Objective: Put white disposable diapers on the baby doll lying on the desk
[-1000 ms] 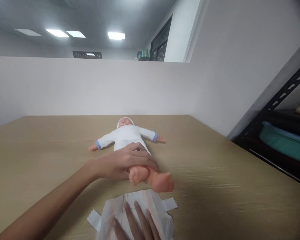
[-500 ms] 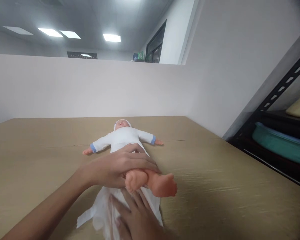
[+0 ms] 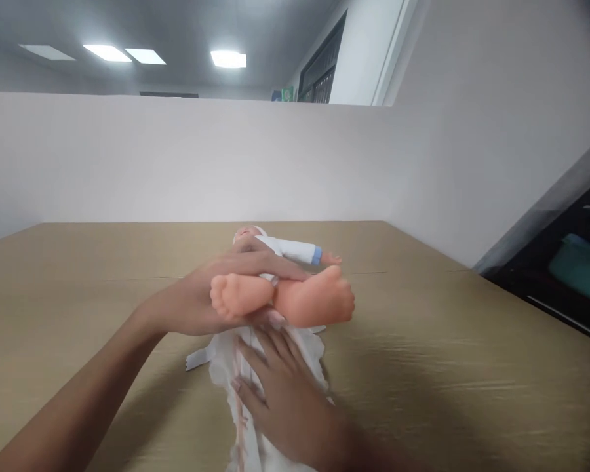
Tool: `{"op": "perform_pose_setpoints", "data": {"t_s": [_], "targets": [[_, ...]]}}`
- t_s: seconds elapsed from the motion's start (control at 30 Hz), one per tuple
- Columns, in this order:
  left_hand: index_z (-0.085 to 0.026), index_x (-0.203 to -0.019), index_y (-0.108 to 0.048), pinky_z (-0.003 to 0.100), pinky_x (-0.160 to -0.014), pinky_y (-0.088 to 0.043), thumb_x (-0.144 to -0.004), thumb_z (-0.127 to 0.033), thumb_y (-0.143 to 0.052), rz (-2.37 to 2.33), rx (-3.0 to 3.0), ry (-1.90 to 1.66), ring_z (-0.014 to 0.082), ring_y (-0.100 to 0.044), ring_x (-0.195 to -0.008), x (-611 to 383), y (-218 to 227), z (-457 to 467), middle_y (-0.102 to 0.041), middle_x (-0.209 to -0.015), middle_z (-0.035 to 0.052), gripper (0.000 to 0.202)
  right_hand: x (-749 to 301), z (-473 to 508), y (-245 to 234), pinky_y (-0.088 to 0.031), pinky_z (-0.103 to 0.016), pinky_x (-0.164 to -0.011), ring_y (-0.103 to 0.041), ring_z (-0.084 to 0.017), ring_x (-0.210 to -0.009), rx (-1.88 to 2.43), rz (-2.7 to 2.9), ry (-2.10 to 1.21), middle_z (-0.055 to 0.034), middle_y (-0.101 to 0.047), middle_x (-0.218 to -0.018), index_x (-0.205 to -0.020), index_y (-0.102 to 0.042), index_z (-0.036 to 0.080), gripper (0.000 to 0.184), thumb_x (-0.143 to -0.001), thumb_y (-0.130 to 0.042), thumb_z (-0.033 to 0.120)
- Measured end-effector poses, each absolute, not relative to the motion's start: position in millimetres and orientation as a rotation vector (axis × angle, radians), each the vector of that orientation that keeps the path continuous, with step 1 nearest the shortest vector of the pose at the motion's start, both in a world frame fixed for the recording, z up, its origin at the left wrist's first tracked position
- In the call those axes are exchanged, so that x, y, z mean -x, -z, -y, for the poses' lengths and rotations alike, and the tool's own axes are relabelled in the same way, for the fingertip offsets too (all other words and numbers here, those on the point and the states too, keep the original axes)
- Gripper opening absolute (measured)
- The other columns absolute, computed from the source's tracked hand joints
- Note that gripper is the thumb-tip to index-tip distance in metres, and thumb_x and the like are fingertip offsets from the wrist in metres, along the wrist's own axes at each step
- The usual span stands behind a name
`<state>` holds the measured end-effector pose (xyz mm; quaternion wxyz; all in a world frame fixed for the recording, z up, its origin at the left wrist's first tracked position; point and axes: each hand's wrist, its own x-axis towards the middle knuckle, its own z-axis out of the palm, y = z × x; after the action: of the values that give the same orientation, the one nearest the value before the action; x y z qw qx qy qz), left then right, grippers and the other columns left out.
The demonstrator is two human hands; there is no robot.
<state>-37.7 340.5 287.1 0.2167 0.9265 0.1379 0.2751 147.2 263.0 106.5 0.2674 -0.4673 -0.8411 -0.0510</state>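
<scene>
A baby doll [image 3: 295,295] in a white suit with blue cuffs lies on its back on the tan table [image 3: 447,354], head away from me. My left hand [image 3: 201,298] is wrapped around its bare legs and holds them raised, feet toward me. Under the raised legs lies a white diaper [image 3: 221,367]. My right hand [image 3: 280,393] lies flat on the diaper with fingers stretched out, its fingertips just below the doll's bottom. The doll's left arm is hidden behind my left hand.
A white partition wall [image 3: 177,157] runs along the table's far edge. At the right stands a dark metal shelf [image 3: 560,262] holding a teal container [image 3: 580,269]. Ceiling lights glow above the partition.
My left hand has lifted the doll's legs higher. My right hand has slid the diaper forward along the table, under the doll's bottom.
</scene>
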Motion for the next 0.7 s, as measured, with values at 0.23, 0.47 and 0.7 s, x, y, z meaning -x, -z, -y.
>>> {"op": "perform_pose_setpoints", "data": {"t_s": [0.23,0.47,0.7], "targets": [[-0.032,-0.143,-0.069,0.036,-0.111,-0.057,-0.099,-0.034,-0.080,-0.494,-2.545,-0.838,0.0257,-0.060,-0.137,41,-285,-342,-0.071,-0.137,0.0004,0.046,-145,-278,-98,-0.037,-0.062,-0.132,-0.042,-0.037,-0.161,1.343,2.314,-0.141,-0.0092,-0.044,-0.175,-0.164,-0.056,0.031,0.054,-0.115,-0.054,0.053],[-0.027,-0.137,-0.074,0.041,-0.117,-0.055,-0.096,-0.032,-0.082,-0.509,-2.476,-0.846,0.0296,-0.059,-0.140,39,-285,-341,-0.074,-0.135,0.0043,0.042,-133,-307,-105,-0.031,-0.067,-0.132,-0.039,-0.045,-0.158,1.349,2.263,-0.284,-0.0128,-0.047,-0.171,-0.146,-0.071,0.029,0.041,-0.108,-0.064,0.044],[-0.025,-0.125,-0.079,0.046,-0.116,-0.057,-0.098,-0.036,-0.079,-0.570,-2.525,-0.859,0.0307,-0.065,-0.133,40,-288,-337,-0.077,-0.125,0.0049,0.030,-120,-343,-110,-0.051,-0.057,-0.106,-0.066,-0.038,-0.113,1.317,2.116,-0.298,-0.0177,-0.074,-0.122,-0.132,-0.070,0.018,0.036,-0.110,-0.060,0.044]]}}
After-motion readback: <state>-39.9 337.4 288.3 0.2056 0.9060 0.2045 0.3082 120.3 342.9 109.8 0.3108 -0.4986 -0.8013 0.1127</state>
